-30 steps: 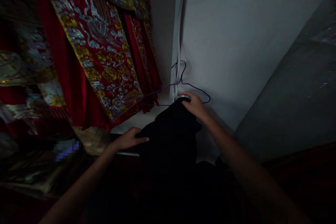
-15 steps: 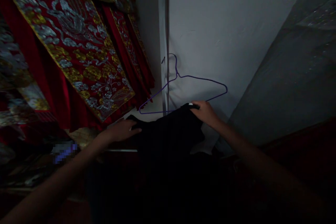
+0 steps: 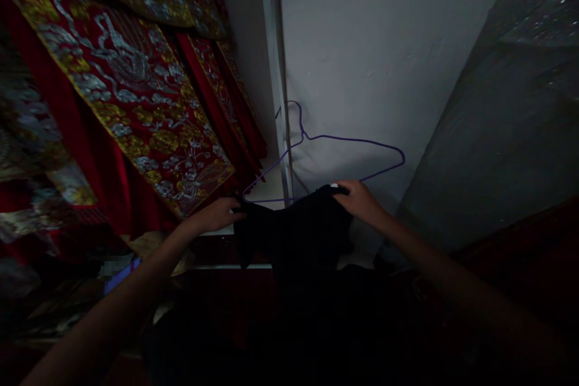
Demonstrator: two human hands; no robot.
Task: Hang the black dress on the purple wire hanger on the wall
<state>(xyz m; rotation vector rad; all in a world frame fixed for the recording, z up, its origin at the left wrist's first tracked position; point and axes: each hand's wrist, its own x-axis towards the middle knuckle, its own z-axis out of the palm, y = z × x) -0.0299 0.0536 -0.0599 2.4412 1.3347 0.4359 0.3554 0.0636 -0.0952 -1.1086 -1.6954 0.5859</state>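
A black garment (image 3: pixel 294 235) hangs spread between my two hands in the dim middle of the view. My left hand (image 3: pixel 219 215) grips its left upper corner, fingers closed on the cloth. My right hand (image 3: pixel 359 199) pinches the right upper edge, where a small white tag shows. Just behind the garment's top edge a thin purple wire hanger (image 3: pixel 344 140) hangs by its hook in front of a pale wall, its bottom bar level with my hands.
Red hangings (image 3: pixel 136 96) with gold and silver embroidery fill the left side. A pale vertical post (image 3: pixel 275 72) runs down beside the white wall (image 3: pixel 371 48). A grey slanted surface (image 3: pixel 511 120) closes the right. Dark clutter lies low on the left.
My left hand has lifted from the garment's side to its upper left corner and closed on it. The cloth is now stretched wider, and the hanger shows broader and more face-on.
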